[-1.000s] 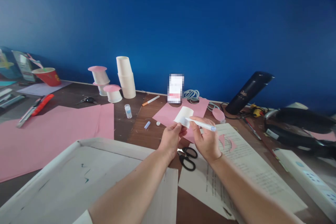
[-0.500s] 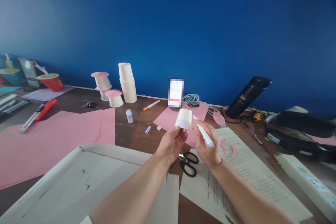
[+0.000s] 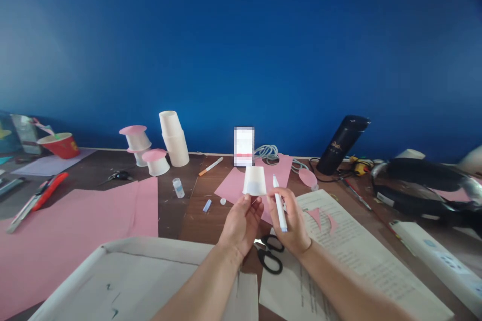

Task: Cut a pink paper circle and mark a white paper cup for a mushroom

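Observation:
My left hand (image 3: 241,223) pinches a short white paper cup (image 3: 254,176) by its lower edge, just above a pink paper sheet (image 3: 229,183). A pale bluish patch shows low on the cup's side. In my right hand (image 3: 291,220) is a white marker (image 3: 279,205) with a blue end, standing almost upright just right of the cup, its tip apart from it. A small blue cap (image 3: 207,205) and a round white cap (image 3: 223,201) lie on the table left of my hands. Black-handled scissors (image 3: 270,255) rest below my right hand.
Stacked white cups (image 3: 175,140) and cups with pink discs (image 3: 155,162) stand at the back left. Also around are a small bottle (image 3: 178,188), phone (image 3: 244,146), black flask (image 3: 341,145), printed sheet (image 3: 346,246), power strip (image 3: 437,256) and red cutter (image 3: 48,191).
The view has tilted upward, bringing a yellow comb-like piece into sight at the top. The marker has swung closer to upright, and the cup appears straighter. Both hands keep their hold.

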